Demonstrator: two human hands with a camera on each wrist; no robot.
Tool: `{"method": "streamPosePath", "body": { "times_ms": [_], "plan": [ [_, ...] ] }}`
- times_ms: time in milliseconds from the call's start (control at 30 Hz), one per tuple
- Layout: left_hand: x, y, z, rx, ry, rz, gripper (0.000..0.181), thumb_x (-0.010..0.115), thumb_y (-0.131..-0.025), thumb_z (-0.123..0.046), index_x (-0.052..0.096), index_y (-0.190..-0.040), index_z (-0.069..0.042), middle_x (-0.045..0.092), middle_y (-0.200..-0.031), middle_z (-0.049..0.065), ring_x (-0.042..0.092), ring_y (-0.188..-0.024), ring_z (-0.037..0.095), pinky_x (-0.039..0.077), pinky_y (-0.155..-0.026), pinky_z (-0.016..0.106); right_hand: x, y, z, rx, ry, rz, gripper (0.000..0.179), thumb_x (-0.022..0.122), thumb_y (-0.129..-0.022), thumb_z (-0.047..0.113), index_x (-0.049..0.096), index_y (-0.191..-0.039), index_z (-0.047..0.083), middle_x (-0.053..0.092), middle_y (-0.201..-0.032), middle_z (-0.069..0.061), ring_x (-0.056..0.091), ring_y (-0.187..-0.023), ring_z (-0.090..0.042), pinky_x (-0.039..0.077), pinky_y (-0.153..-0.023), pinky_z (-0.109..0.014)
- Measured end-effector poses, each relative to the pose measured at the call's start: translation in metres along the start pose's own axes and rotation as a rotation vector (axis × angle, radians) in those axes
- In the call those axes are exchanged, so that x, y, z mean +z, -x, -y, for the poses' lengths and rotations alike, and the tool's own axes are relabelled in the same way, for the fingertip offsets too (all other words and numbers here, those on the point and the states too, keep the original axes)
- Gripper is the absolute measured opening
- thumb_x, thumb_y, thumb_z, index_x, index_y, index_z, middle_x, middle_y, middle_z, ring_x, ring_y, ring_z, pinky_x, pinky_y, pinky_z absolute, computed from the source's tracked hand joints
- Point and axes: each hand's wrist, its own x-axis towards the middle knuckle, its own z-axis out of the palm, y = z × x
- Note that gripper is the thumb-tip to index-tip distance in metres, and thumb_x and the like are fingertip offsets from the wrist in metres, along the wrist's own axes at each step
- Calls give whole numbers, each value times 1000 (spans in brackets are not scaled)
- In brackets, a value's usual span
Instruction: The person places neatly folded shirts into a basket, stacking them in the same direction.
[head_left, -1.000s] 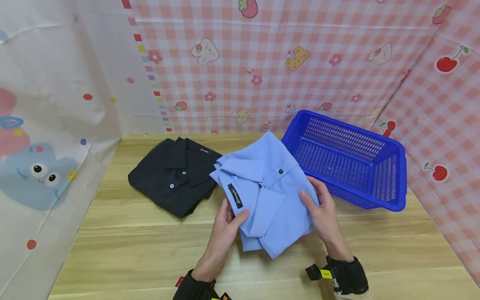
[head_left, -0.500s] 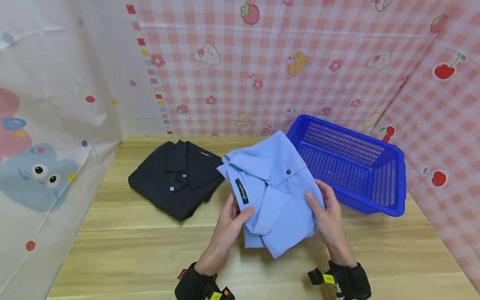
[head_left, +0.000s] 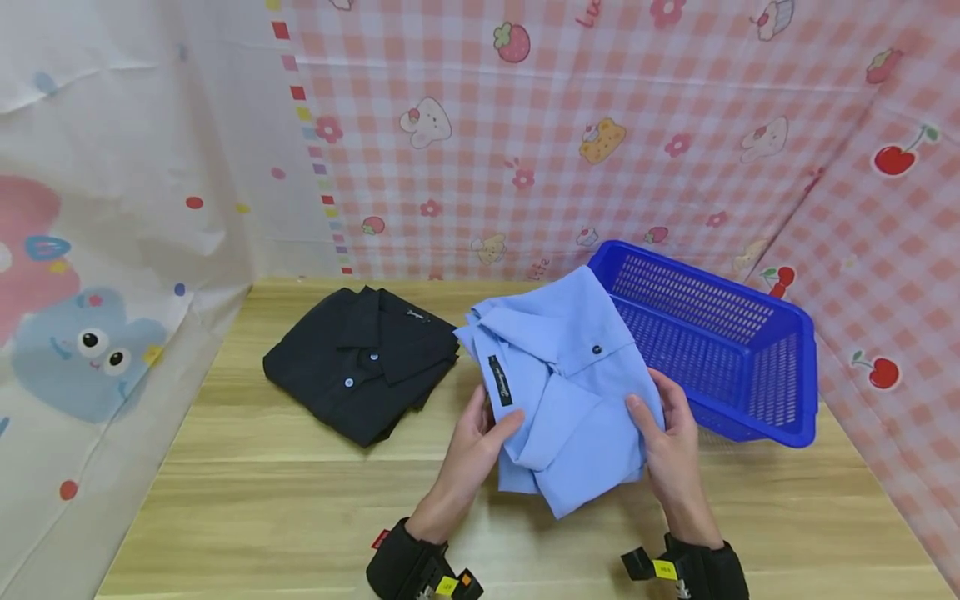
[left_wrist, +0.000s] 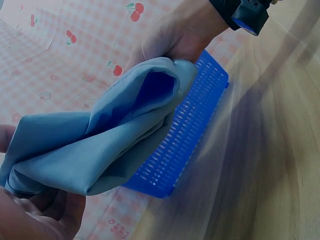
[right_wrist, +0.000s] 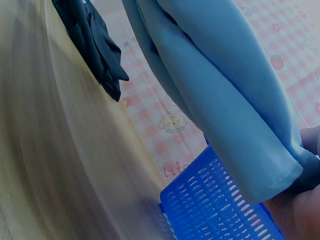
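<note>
A folded light blue shirt (head_left: 570,375) with a dark neck label is held up between both hands, over the table's middle. My left hand (head_left: 480,446) grips its collar-side edge, thumb on top and fingers beneath. On the opposite edge my right hand (head_left: 670,442) pinches it the same way. In the left wrist view the layered folds of the shirt (left_wrist: 100,145) hang between the two hands, off the tabletop. The right wrist view shows a rolled fold of the shirt (right_wrist: 225,100), with part of the right hand (right_wrist: 300,210) at its lower end.
A folded black shirt (head_left: 360,362) lies on the wooden table (head_left: 300,508) to the left. The blue perforated plastic basket (head_left: 806,375) stands at the back right, partly behind the blue shirt. Patterned cloth (head_left: 465,175) hangs along the back and sides.
Both hands have shifted slightly right with the blue shirt, and the whole view has tilted a little. The grip looks the same; the black shirt and basket stay put.
</note>
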Motion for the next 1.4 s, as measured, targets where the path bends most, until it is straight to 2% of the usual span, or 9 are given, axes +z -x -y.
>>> {"method": "streamPosePath", "body": {
  "times_ms": [133, 300, 400, 567, 767, 1033, 1200, 1400],
  "plan": [
    [3, -2, -1, 13, 12, 38, 77, 62, -101, -15, 21, -165, -13, 33, -166, 8, 34, -151, 25, 25, -123, 44, -1, 1, -2, 14, -19, -42, 49, 59, -104, 7, 42, -150, 0, 57, -131, 2, 56, -117, -14, 50, -91, -15],
    [5, -4, -1, 25, 37, 87, 83, 61, -102, -16, 9, -167, -14, 18, -172, 1, 21, -156, 19, 17, -126, 41, -1, 1, -3, 26, -77, -85, 47, 58, -105, 8, 42, -149, 4, 57, -133, 2, 55, -119, -15, 50, -92, -16],
    [6, -5, -2, 36, 40, 106, 84, 60, -102, -17, 6, -167, -14, 11, -173, 0, 15, -157, 18, 13, -127, 41, -2, 0, -3, 20, -107, -98, 45, 58, -105, 7, 43, -148, 5, 57, -133, 1, 55, -119, -15, 50, -93, -16],
    [6, -7, -1, 50, 52, 138, 86, 60, -103, -20, 2, -167, -19, 4, -173, -6, 10, -158, 16, 9, -128, 42, -2, -1, -4, 6, -157, -122, 43, 58, -104, 4, 46, -145, 6, 59, -132, 0, 57, -118, -15, 52, -92, -17],
    [10, -12, 0, 90, 68, 181, 85, 57, -103, -22, 1, -167, -23, 1, -172, -11, 6, -158, 13, 7, -127, 40, -4, -3, -5, -1, -224, -158, 41, 59, -103, 2, 49, -143, 8, 61, -128, -2, 59, -115, -15, 54, -90, -18],
    [15, -16, 0, 108, 41, 184, 83, 56, -103, -24, 3, -166, -28, 0, -172, -15, 3, -158, 10, 3, -128, 42, -6, -3, -5, -3, -267, -170, 41, 59, -103, 3, 48, -142, 8, 61, -126, -4, 61, -111, -14, 56, -87, -19],
    [18, -17, 0, 110, 41, 203, 83, 56, -102, -25, 3, -166, -30, 0, -171, -19, 0, -157, 6, 1, -128, 41, -7, -5, -6, -15, -310, -206, 40, 60, -102, 0, 51, -139, 8, 63, -122, -3, 62, -110, -14, 56, -86, -19],
    [22, -20, 0, 117, 56, 228, 84, 55, -102, -25, 1, -166, -28, -2, -171, -18, -3, -157, 6, -1, -127, 42, -9, -6, -5, 9, -332, -244, 40, 62, -101, 2, 52, -139, 10, 63, -123, -5, 61, -110, -15, 56, -86, -19]
  ]
}}
